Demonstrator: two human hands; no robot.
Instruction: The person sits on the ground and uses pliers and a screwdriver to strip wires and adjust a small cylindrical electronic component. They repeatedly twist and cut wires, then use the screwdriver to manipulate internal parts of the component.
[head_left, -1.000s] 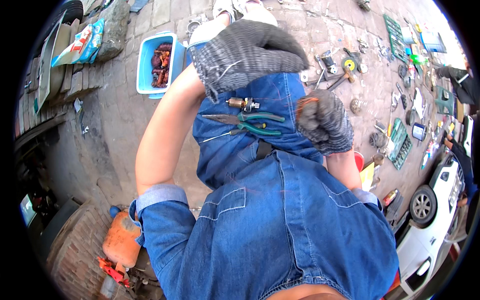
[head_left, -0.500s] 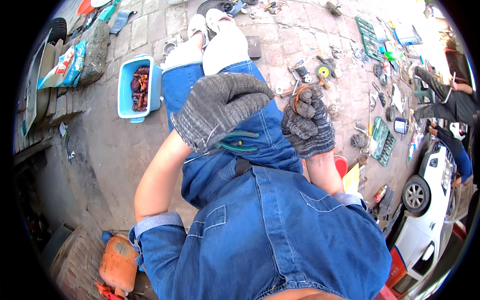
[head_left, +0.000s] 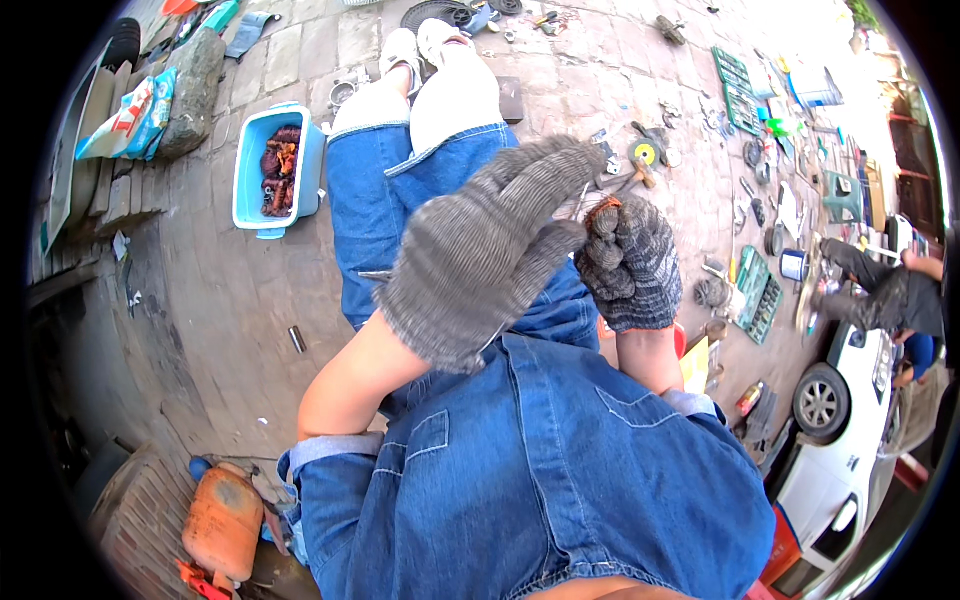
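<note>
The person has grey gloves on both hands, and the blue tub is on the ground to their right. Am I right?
Not quite: the blue tub is on the ground to the person's left, as the head view shows. The left hand and right hand do both have grey gloves on.

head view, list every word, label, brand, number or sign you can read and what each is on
Nothing reads clearly enough to quote.
Blue and white bag: red markings, too blurred to read.
White car: small dark marks on its side, too small to read.
Yellow disc: any print too small.
</note>
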